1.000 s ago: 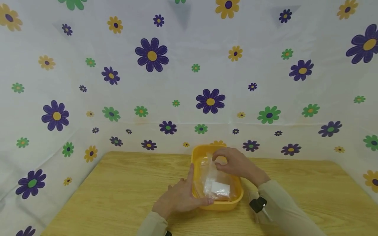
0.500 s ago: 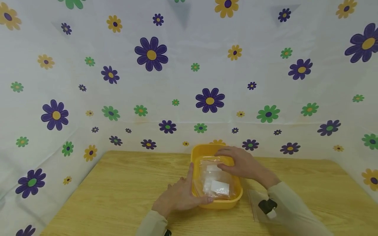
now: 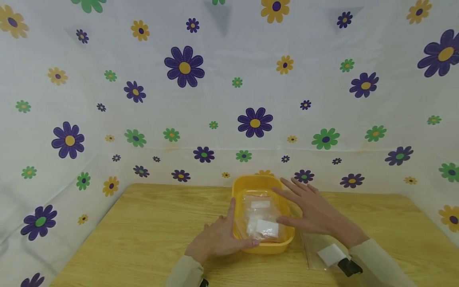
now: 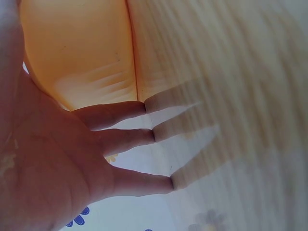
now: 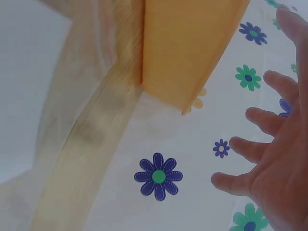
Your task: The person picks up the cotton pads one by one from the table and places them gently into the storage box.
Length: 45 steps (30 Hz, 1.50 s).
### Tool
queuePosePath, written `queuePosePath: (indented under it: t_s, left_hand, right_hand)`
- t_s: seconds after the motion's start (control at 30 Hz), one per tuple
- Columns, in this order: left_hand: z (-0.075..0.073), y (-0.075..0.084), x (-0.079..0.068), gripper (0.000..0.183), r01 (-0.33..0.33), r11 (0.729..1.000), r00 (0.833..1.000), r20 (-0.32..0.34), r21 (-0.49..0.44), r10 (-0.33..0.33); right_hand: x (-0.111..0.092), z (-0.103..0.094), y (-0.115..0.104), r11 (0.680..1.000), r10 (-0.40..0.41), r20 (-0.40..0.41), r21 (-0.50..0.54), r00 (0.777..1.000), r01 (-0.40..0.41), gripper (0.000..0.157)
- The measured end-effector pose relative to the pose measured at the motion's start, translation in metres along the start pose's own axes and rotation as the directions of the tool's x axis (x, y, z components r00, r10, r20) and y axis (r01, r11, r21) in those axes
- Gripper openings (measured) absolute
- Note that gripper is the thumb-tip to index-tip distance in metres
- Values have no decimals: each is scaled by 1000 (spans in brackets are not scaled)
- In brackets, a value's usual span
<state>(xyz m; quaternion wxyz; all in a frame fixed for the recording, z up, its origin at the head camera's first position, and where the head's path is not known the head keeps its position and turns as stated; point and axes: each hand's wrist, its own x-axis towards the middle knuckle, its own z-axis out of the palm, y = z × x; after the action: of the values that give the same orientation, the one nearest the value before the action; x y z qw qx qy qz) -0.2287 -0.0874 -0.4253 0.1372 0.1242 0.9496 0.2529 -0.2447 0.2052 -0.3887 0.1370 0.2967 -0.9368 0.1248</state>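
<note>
A yellow plastic bin (image 3: 269,250) stands on the wooden table. Inside it lie clear plastic zip bags (image 3: 247,198) with white labels or cards (image 3: 267,229); how many overlap is hard to tell. My left hand (image 3: 216,239) rests against the bin's near left corner, index finger along the left side and thumb at the near rim. In the left wrist view, its other fingers (image 4: 125,114) are straight, their tips on the tabletop. My right hand (image 3: 317,211) hovers over the bin's right rim with fingers spread and nothing held.
Another clear bag (image 3: 312,255) with a white card (image 3: 331,255) lies on the table (image 3: 161,223) right of the bin, partly under my right forearm. A white flowered cloth (image 3: 215,99) hangs close behind the bin and along both sides.
My right hand has let go of a clear bag, which now lies flat in the bin. It has drawn back to the right and spread its fingers. The left hand has stayed put.
</note>
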Motion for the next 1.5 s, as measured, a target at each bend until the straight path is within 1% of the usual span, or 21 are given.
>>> queuePosePath:
  t_s: [0.3,0.53,0.67,0.87,1.0,1.1,1.27,1.37,1.5]
  left_hand:
    - [0,-1,0,133,-5,1000,1000,-9,-7,5]
    - [0,1,0,133,2,1000,1000,3,-17,-2]
    - [0,1,0,133,16,1000,1000,12,-19,-16]
    - [0,0,1,134,16,1000,1000,9,-11,-16]
    - [1,0,1,133,15,1000,1000,13,-12,-15]
    - [1,-1,1,134,13,1000,1000,14,-17,-13]
    - [1,-1,0,134,16,999,1000,17,-28,-15]
    - [1,-1,0,134,14,999,1000,16,-29,-14]
    - [1,0,0,133,12,1000,1000,15,-27,-11]
  right_hand:
    - [-30,-8,6,998,48,-13,-37,999,-48,74]
    - [-51,-12,13,996,56,-16,-63,998,-56,72]
    - [-61,-12,17,994,79,-8,-79,997,-79,71]
    - [-74,-15,21,991,104,0,-81,995,-104,69]
    - [-83,-14,28,991,106,-13,-85,994,-107,70]
    - [-88,-12,33,992,91,-34,-80,995,-93,70]
    - [-94,-8,39,996,84,-37,-35,996,-86,64]
    - [-99,-7,43,993,109,-11,43,994,-108,59]
    - [-104,-6,51,987,98,31,126,995,-101,52]
